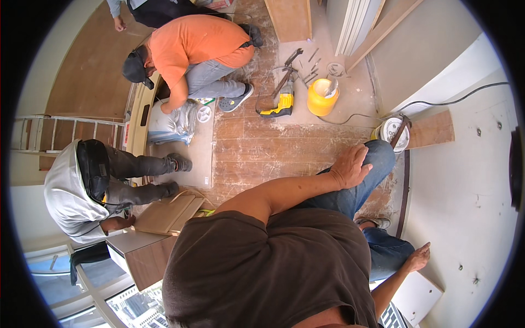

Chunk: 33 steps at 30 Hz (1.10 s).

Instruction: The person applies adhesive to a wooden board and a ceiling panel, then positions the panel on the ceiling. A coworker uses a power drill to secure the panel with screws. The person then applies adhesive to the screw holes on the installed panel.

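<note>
On raised knee (377, 156): left hand (350, 167) fingers spread | right hand (418, 257) open against wall (465, 208)

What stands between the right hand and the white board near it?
Nothing visible does. The right hand is open against a pale surface, and only a bare strip of it separates the hand from the white board.

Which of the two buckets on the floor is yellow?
The yellow bucket beside the yellow power tool; the other, the white bucket by the wearer's knee, is white.
</note>
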Available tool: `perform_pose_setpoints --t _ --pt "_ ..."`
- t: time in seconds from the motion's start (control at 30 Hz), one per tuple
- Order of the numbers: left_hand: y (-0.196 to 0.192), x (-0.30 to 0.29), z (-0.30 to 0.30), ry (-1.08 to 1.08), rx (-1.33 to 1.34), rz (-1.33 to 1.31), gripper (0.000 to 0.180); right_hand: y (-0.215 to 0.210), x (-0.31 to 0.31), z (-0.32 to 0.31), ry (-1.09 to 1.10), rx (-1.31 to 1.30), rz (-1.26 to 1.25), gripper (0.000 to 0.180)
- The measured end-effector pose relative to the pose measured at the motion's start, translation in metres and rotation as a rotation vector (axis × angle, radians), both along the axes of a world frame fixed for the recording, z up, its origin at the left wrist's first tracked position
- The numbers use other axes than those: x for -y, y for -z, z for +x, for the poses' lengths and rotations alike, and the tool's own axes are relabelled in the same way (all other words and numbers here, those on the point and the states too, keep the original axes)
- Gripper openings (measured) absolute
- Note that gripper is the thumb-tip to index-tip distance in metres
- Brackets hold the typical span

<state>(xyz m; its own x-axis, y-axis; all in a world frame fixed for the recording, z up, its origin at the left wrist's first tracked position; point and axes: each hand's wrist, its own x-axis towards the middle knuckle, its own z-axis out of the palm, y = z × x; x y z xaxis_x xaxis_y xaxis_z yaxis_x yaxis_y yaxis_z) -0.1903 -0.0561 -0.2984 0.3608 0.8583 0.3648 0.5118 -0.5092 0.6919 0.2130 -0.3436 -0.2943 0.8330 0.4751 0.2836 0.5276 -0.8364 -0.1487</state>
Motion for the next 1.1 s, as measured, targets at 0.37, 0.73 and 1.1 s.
perform_pose_setpoints --t 0.37,0.73,1.1 --pt "0.005 0.001 0.003 -0.005 -0.017 -0.008 0.059 0.005 0.004 0.0 -0.026 0.03 0.109 0.062" --pt "0.003 0.001 0.003 -0.012 -0.025 0.001 0.059 0.003 0.004 -0.001 0.004 0.035 0.125 0.059" --pt "-0.005 0.002 0.001 -0.062 0.024 -0.008 0.055 0.003 0.007 0.001 0.034 -0.015 0.103 0.069"
